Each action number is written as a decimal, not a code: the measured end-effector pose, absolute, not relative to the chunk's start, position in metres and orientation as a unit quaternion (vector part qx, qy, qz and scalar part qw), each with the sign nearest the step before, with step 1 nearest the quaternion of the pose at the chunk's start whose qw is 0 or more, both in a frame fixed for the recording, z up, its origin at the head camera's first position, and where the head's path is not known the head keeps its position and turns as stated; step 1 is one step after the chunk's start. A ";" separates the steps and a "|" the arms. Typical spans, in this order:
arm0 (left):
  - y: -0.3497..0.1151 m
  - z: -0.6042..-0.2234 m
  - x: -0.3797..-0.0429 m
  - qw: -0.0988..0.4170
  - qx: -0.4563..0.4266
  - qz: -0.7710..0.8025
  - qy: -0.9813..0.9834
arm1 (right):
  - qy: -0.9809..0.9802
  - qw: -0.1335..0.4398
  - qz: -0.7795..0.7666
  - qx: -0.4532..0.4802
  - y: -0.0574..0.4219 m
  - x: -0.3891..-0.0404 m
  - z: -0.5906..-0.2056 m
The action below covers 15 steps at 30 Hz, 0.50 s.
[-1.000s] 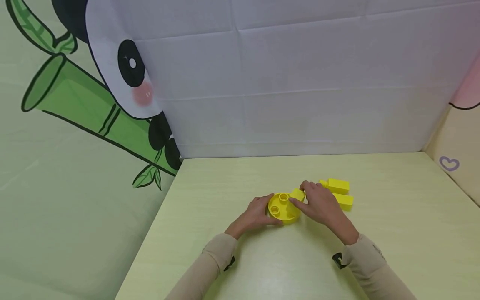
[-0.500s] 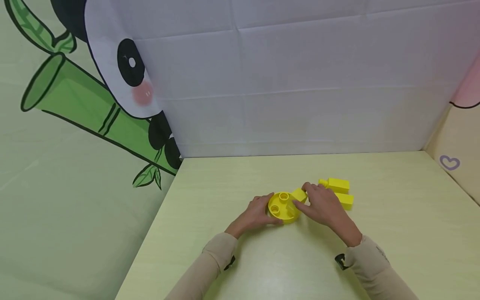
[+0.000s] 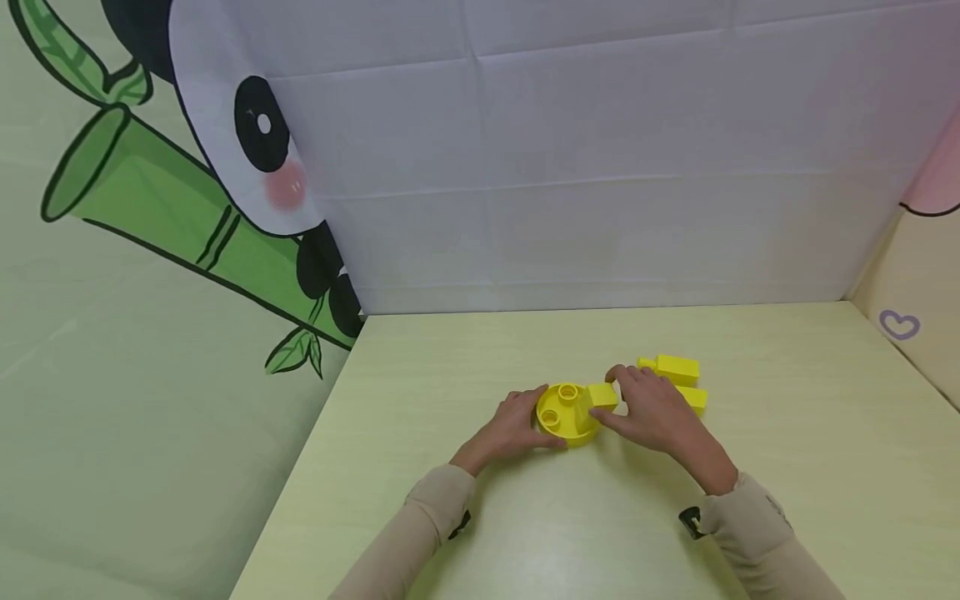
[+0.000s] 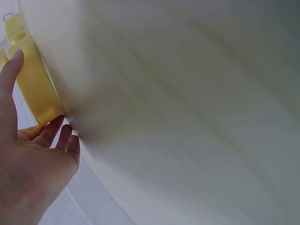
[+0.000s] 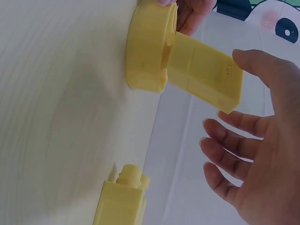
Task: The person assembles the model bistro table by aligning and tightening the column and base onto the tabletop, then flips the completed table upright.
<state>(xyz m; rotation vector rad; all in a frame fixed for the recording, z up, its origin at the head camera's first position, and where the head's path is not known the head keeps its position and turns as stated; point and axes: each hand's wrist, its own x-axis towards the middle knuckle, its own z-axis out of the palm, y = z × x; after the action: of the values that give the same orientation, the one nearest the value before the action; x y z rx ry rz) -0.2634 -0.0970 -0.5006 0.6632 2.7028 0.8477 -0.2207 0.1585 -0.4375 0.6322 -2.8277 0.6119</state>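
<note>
A round yellow disc [image 3: 567, 417] with raised rim and sockets stands on the table, near its middle. My left hand [image 3: 513, 429] grips the disc's left side, thumb on the near edge and fingers on the far edge. In the left wrist view the left hand [image 4: 40, 154] is around the disc [image 4: 37, 86]. A yellow block [image 3: 601, 396] leans out of the disc's right side. My right hand [image 3: 645, 408] pinches its outer end between thumb and fingers. In the right wrist view the block [image 5: 204, 70] tilts from the disc [image 5: 145, 51]; its inner end is hidden.
Two more yellow blocks lie right of the hands: the far one [image 3: 677, 371] shows a knobbed end, and the nearer one [image 3: 693, 400] is partly behind the right hand. A white wall [image 3: 600, 242] rises at the table's back edge.
The block in my right hand has tipped further to the right, and that hand has shifted slightly right with it. The left hand and the disc have stayed in place.
</note>
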 end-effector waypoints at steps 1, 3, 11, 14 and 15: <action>-0.097 -0.501 -0.263 0.116 0.226 0.290 0.923 | -0.950 0.090 0.208 0.214 0.159 -0.220 -0.438; -0.097 -0.500 -0.263 0.116 0.227 0.291 0.922 | -0.947 0.091 0.215 0.221 0.160 -0.219 -0.438; -0.097 -0.500 -0.262 0.116 0.227 0.291 0.922 | -0.945 0.106 0.217 0.219 0.158 -0.218 -0.446; -0.097 -0.500 -0.263 0.119 0.225 0.292 0.922 | -0.947 0.110 0.217 0.209 0.156 -0.217 -0.447; -0.097 -0.500 -0.263 0.119 0.225 0.293 0.921 | -0.947 0.113 0.217 0.208 0.156 -0.217 -0.448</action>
<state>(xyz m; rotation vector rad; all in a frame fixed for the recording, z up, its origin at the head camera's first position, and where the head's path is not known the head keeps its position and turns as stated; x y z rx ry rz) -0.2627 -0.0969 -0.4996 0.6588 2.6944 0.8580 -0.2166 0.1560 -0.4479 0.6107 -2.7792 0.6358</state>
